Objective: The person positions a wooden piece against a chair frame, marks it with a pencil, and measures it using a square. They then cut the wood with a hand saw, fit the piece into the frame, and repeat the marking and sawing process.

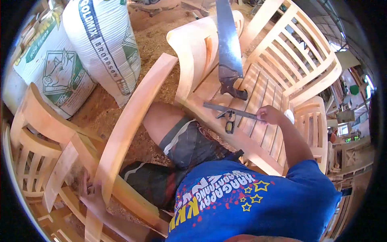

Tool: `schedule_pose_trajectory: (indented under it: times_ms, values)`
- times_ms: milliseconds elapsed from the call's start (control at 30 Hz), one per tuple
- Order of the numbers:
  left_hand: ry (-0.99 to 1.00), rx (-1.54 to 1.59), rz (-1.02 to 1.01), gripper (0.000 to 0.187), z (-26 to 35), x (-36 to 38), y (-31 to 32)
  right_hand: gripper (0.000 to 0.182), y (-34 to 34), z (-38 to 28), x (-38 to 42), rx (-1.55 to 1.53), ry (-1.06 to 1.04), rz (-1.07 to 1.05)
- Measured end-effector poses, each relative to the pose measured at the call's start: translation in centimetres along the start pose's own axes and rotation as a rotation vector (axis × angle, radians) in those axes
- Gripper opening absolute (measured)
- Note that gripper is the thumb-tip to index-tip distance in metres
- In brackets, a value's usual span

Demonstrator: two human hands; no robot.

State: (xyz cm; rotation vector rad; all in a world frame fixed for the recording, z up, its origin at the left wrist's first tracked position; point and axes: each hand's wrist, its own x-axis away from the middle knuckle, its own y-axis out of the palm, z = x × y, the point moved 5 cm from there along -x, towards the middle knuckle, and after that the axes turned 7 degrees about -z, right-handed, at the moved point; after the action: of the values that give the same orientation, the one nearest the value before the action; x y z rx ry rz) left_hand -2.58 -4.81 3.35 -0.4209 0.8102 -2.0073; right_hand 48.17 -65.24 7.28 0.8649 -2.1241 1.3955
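My right hand (269,115) is closed around the end of the steel blade of a combination square (229,117), held over the slatted seat of a wooden bench (258,97). The square's head hangs near the seat's front rail. At lower left, my left hand (89,192) is at the lower end of a long, curved wooden board (135,109) that slants up across my lap. The fingers seem closed on its edge, though the board partly hides them. A handsaw (229,44) lies across the bench, its dark handle on the slats.
Two filled feed sacks, one printed sack (64,72) and one white sack (102,44), stand at upper left. Another slatted wooden chair frame (44,137) is at left. Sawdust (157,32) covers the floor. Stacked timber (350,161) is at far right.
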Motion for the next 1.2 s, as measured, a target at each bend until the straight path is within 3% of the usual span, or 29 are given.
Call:
schedule_pose_trajectory:
  times_ms: [100, 200, 333, 533, 700, 833, 933, 1000, 1033, 1100, 1167, 1200]
  values:
    - [0.136, 0.025, 0.02, 0.049, -1.6, -0.2, 0.0, 0.032, 0.2, -0.1, -0.9, 0.465, -0.211, 0.289]
    - [0.118, 0.021, 0.008, 0.044, -2.5, -0.1, 0.0, 0.037, 1.1, -0.4, -1.1, 0.489, -0.373, 0.52]
    - [0.124, 0.012, 0.051, 0.039, -1.7, 0.2, -0.2, 0.038, 4.1, -5.1, -1.1, 0.331, -0.336, 0.382]
    - [0.162, 0.009, 0.042, 0.038, -1.5, -0.4, 0.0, 0.036, 7.1, -7.4, 0.6, 0.349, -0.278, 0.154]
    - [0.074, 0.084, -0.009, 0.043, -2.1, -0.5, 0.3, 0.046, 8.7, -6.6, 1.7, 0.369, -0.32, 0.152]
    - [0.212, 0.022, -0.096, 0.055, -1.5, -0.3, 0.1, 0.048, 8.6, -7.1, 1.2, 0.339, -0.258, 0.086]
    - [0.333, -0.135, -0.121, 0.068, 1.2, 0.5, 0.9, 0.048, 8.0, -6.8, 0.6, 0.546, -0.442, 0.204]
    - [0.432, -0.432, -0.123, 0.078, 2.9, 0.8, 1.2, 0.051, 6.1, -8.3, -0.4, 0.503, -0.339, 0.309]
    - [0.384, -0.409, -0.159, 0.081, 4.0, 0.8, 1.1, 0.052, 5.5, -9.3, -1.0, 0.478, -0.296, 0.351]
    - [0.264, -0.361, -0.21, 0.088, 6.8, 1.0, 0.9, 0.055, 3.4, -11.5, -2.1, 0.275, -0.506, 0.622]
    - [0.156, -0.338, -0.171, 0.09, 6.4, 1.1, 0.7, 0.059, 2.2, -14.4, -3.2, 0.334, -0.646, 0.739]
    - [0.14, -0.349, -0.14, 0.089, 6.4, 1.4, 0.5, 0.061, 2.0, -14.5, -4.5, 0.304, -0.602, 0.713]
